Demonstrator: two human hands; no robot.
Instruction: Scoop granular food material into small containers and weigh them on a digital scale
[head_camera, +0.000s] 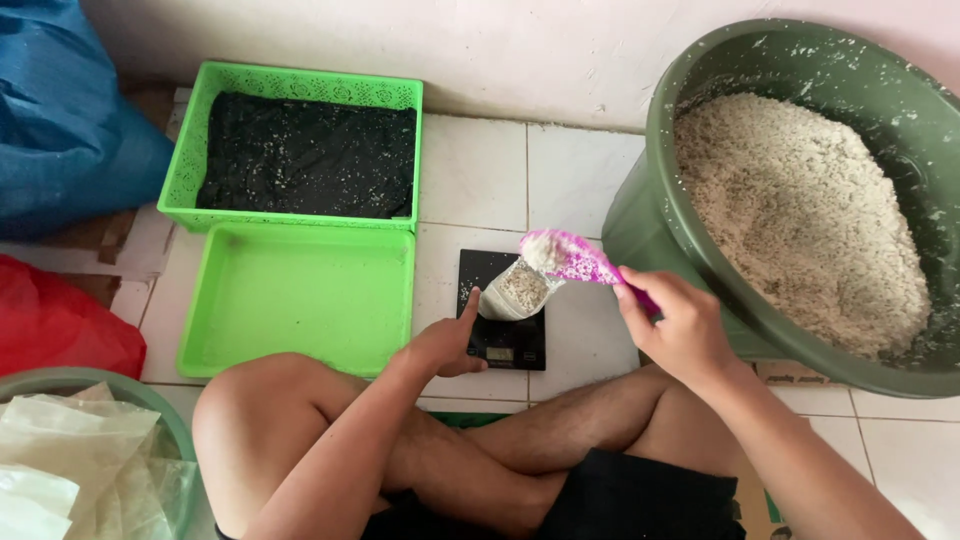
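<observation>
My right hand (675, 325) grips the handle of a pink scoop (570, 257), tilted over the mouth of a small clear plastic bag (515, 291) partly filled with pale grain mix. The bag stands on a black digital kitchen scale (492, 342) on the tiled floor. My left hand (447, 345) holds the bag at its lower left side, resting on the scale. I sit cross-legged, knees just below the scale.
A big green basin (650, 170) of pale grain mix sits at right. A green basket (190, 170) with dark contents and an empty green tray (200, 330) lie at left. Clear plastic bags (60, 450) fill a bowl at bottom left. Blue and red sacks lie far left.
</observation>
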